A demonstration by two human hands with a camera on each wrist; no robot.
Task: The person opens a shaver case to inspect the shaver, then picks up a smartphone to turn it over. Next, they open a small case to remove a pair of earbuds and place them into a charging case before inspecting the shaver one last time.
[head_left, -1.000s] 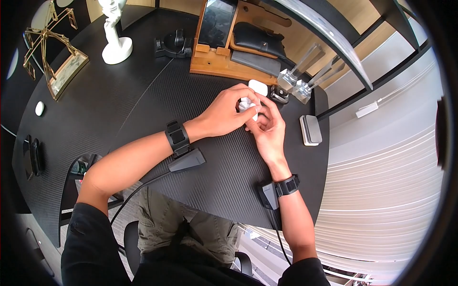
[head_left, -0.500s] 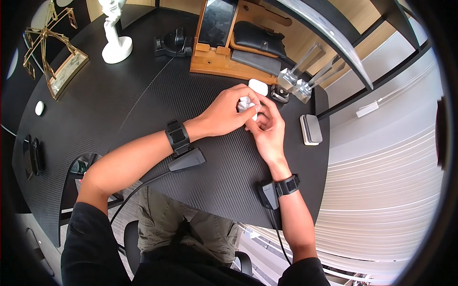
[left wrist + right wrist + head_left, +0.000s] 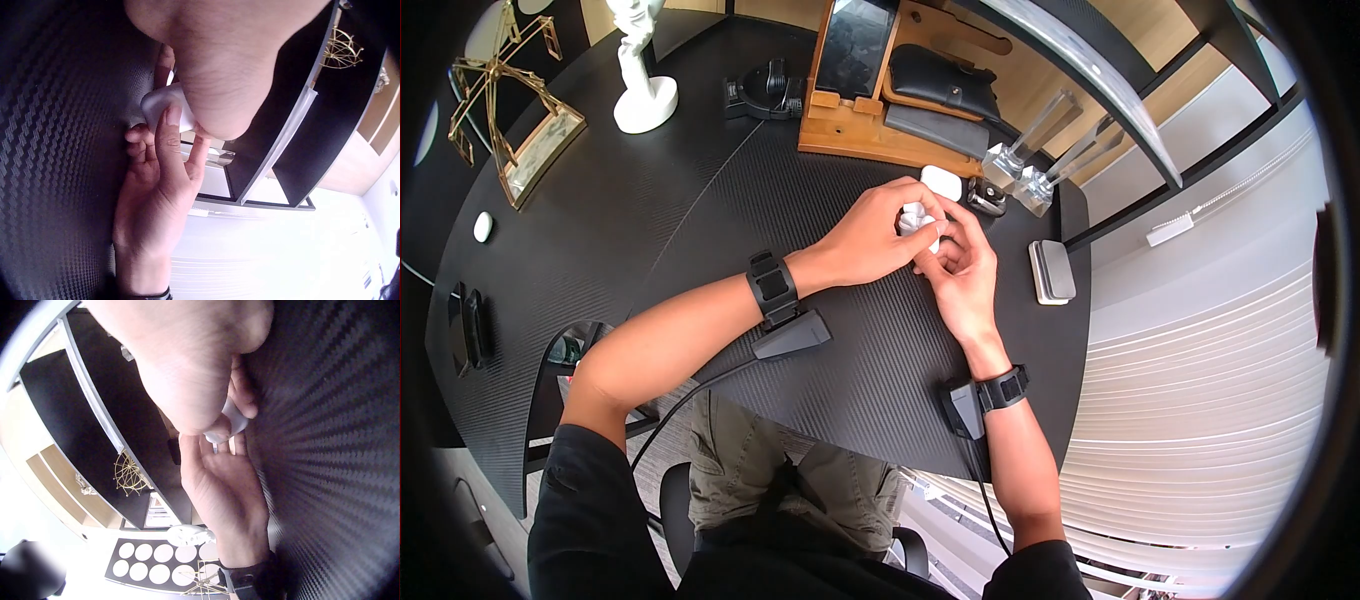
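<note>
Both hands come together over the desk around a small white rounded case (image 3: 912,217) that looks like an earbud case. My left hand (image 3: 868,235) holds it from the left, thumb and fingers curled about it. From the right, my right hand (image 3: 966,278) pinches it; in the left wrist view the right thumb lies flat across the white case (image 3: 156,107). Fingers cover much of the case, and the right wrist view shows only a part of it. Just beyond the fingertips a second white rounded case (image 3: 941,183) lies on the desk.
Behind the hands stands a wooden stand (image 3: 830,140) with a phone (image 3: 855,50) and black pouch (image 3: 940,82). Clear crystal pieces (image 3: 1032,188), a small black item (image 3: 986,198) and a grey-and-white box (image 3: 1052,273) are at right. A white figurine (image 3: 646,105) stands back left.
</note>
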